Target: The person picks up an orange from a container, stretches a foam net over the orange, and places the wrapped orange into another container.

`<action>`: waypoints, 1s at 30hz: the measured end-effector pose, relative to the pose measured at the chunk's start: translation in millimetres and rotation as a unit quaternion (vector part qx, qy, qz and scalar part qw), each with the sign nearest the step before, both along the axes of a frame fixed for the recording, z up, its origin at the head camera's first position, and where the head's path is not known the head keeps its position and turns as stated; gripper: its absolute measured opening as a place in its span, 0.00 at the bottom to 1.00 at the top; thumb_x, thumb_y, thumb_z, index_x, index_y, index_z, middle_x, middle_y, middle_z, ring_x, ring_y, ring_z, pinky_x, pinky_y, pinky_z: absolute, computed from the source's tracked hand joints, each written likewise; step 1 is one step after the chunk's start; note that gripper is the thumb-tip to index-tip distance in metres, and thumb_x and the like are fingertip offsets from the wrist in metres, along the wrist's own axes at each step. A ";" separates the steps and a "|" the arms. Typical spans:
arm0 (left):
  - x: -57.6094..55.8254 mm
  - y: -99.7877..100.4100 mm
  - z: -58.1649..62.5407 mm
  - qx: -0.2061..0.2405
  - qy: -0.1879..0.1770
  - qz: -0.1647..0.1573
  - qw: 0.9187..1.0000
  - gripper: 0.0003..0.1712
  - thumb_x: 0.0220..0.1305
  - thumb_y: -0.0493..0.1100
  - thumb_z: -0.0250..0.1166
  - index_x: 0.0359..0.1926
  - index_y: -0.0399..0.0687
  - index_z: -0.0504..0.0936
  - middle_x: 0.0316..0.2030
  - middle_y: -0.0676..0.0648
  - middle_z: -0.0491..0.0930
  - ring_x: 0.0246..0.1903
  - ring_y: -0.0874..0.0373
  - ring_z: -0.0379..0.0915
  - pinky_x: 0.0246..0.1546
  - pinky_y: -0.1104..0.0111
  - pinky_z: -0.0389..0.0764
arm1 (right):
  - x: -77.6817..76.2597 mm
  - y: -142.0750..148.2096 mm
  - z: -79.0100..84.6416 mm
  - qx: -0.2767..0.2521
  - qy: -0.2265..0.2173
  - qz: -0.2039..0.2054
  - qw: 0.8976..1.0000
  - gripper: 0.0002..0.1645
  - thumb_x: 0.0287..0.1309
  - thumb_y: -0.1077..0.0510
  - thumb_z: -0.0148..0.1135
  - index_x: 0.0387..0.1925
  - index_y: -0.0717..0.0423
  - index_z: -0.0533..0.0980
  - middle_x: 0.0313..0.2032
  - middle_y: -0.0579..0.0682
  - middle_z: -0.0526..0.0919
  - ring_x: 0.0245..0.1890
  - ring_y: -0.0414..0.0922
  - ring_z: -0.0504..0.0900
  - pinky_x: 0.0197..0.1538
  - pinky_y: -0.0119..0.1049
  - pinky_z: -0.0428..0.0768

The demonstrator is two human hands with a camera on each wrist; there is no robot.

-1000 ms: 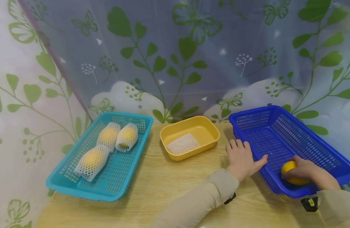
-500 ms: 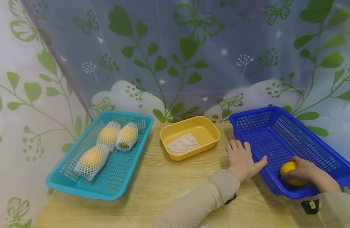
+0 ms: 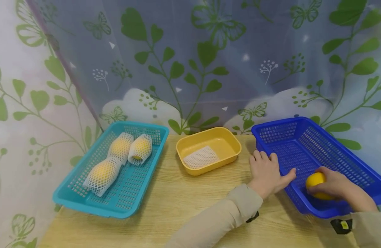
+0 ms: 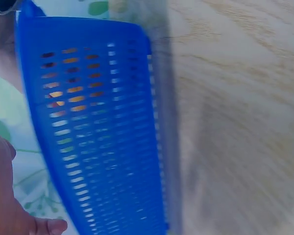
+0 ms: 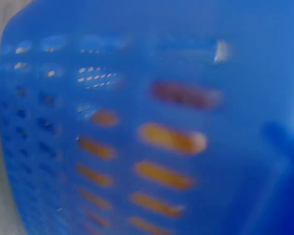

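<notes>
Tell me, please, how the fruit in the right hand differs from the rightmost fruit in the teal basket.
The held fruit is bare; the rightmost fruit wears a white net. The right hand grips the held fruit in the blue basket; the rightmost fruit lies untouched in the teal basket. Both look yellow.

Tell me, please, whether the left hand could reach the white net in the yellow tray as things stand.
Probably yes: the left hand seems empty, and no object stands between it and the open yellow tray holding the white net.
</notes>
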State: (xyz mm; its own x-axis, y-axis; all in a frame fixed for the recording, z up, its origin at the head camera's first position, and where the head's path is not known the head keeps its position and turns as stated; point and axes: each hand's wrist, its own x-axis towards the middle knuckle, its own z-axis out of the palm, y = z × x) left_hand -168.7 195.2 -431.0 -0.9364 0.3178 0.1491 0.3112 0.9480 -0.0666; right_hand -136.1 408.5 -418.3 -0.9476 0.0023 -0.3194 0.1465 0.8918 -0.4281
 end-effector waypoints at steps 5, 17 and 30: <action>6.5 -6.0 13.8 0.021 0.004 -0.012 1.000 0.41 0.60 0.83 0.28 0.51 0.66 0.72 0.45 0.51 0.74 0.42 0.52 0.63 0.42 0.63 0.65 | 1.1 -9.7 13.2 0.009 0.039 0.015 0.999 0.48 0.48 0.50 0.71 0.57 0.78 0.59 0.33 0.66 0.74 0.27 0.52 0.74 0.25 0.42 0.79; 37.9 -36.5 39.7 0.065 -0.043 -0.072 0.994 0.32 0.66 0.76 0.38 0.46 0.61 0.74 0.43 0.51 0.77 0.43 0.52 0.67 0.45 0.63 0.69 | 8.5 -41.5 43.6 0.015 0.128 0.052 0.990 0.47 0.47 0.49 0.76 0.60 0.70 0.63 0.41 0.72 0.72 0.34 0.59 0.73 0.28 0.45 0.75; 52.2 -137.3 23.5 0.384 -0.296 -0.200 0.851 0.24 0.71 0.64 0.53 0.27 0.53 0.69 0.20 0.57 0.66 0.19 0.65 0.61 0.20 0.73 0.64 | 35.7 -115.1 57.3 -0.148 0.222 0.062 0.962 0.53 0.49 0.54 0.78 0.71 0.53 0.58 0.61 0.66 0.66 0.42 0.58 0.77 0.32 0.39 0.79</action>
State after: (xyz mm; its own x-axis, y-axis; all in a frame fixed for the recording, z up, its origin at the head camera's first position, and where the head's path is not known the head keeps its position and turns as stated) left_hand -116.5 57.9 -407.5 -0.7589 0.6512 -0.0038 0.3826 0.4506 0.8066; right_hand -100.4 293.4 -361.0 -0.9779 -0.1488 0.1469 -0.2090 0.7204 -0.6614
